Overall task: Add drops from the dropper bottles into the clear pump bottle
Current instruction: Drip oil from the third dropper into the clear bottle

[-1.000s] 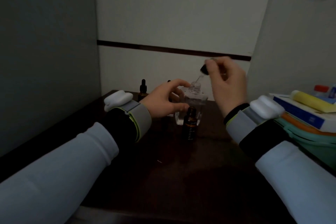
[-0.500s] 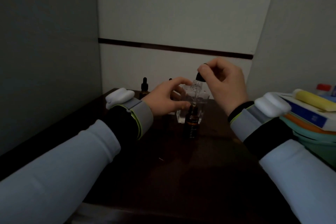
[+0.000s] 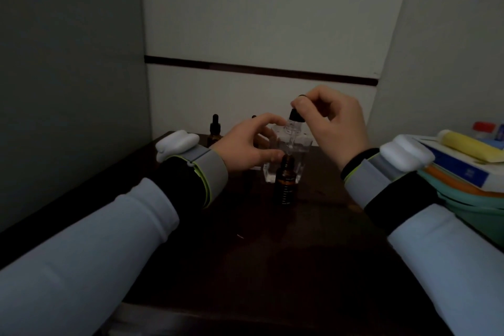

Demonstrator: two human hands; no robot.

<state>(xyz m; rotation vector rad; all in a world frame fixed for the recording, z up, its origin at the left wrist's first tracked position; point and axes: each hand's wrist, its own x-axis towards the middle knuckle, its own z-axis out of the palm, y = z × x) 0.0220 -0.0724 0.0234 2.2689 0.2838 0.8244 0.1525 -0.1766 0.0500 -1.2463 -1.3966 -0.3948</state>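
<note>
The clear pump bottle [image 3: 303, 142] stands uncapped on the dark table [image 3: 245, 254]. My left hand [image 3: 245, 144] grips it from the left, thumb and fingers curled round its side. An open amber dropper bottle [image 3: 285, 185] stands just in front of it. Above these, my right hand [image 3: 336, 123] pinches the black cap of the dropper [image 3: 296, 116]. Its glass pipette points down, with the tip right at the amber bottle's mouth.
Another amber dropper bottle [image 3: 215, 128] stands at the back by the wall, and a second one's tip [image 3: 254, 117] peeks over my left hand. To the right are stacked books [image 3: 461, 169], a yellow tube [image 3: 469, 143] and a teal container [image 3: 480, 207]. A wall closes off the left.
My right hand has brought the dropper down from over the clear bottle's neck to the amber bottle's mouth. My left hand has stayed on the clear bottle.
</note>
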